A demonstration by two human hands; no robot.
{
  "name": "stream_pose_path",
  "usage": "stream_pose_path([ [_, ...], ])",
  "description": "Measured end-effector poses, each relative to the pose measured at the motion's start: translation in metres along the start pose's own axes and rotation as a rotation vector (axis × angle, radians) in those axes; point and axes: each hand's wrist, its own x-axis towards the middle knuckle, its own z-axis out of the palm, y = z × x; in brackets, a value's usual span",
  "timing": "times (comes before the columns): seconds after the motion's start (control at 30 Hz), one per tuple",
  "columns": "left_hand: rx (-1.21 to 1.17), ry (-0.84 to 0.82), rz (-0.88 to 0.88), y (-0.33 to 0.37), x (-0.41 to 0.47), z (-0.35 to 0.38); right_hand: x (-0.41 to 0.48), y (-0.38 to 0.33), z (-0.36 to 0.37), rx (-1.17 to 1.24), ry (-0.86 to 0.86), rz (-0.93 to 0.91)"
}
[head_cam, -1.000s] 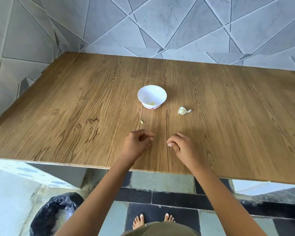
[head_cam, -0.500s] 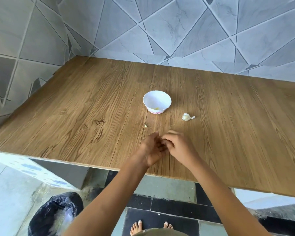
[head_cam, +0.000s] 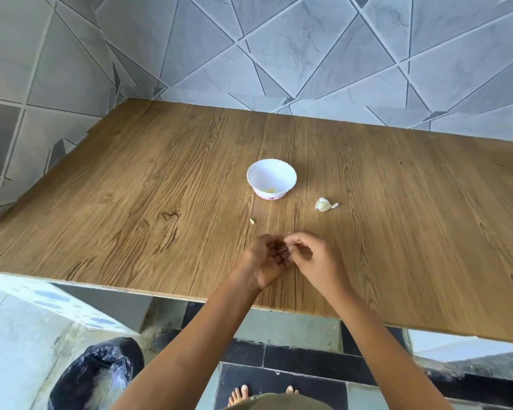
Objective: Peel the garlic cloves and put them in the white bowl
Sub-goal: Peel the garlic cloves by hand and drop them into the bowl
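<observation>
Well, on the wood-grain table (head_cam: 131,202) we see the white bowl (head_cam: 271,174), its pink base print unreadable. Right of the bowl lies a garlic piece (head_cam: 324,204); on the bowl's near side, a small clove (head_cam: 252,221). Closer yet, our left hand (head_cam: 262,263) and right hand (head_cam: 319,261) meet, fingers curled together; whether they grip anything we cannot tell. Grey tiled walls (head_cam: 308,54) rise behind the bowl.

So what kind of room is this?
Probably a home kitchen: there's a tiled wall, a wooden counter with a white bowl and garlic on it, and a black bin bag on the floor.
</observation>
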Motion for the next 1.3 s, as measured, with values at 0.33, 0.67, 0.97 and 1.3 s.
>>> stream_pose_path([
  [0.33,-0.041,-0.008,0.068,0.02,0.0,-0.024,-0.028,0.023,-0.022,-0.065,-0.006,0.204],
  [0.67,-0.115,0.054,0.169,0.036,-0.007,-0.049,-0.036,0.009,0.008,-0.269,-0.07,0.125],
  [0.97,-0.169,0.044,0.19,0.037,-0.02,-0.059,0.005,0.003,0.049,-0.313,-0.092,0.015],
  [1.3,-0.138,0.03,0.163,0.038,-0.025,-0.071,0.047,0.002,0.078,-0.396,-0.175,0.08],
])
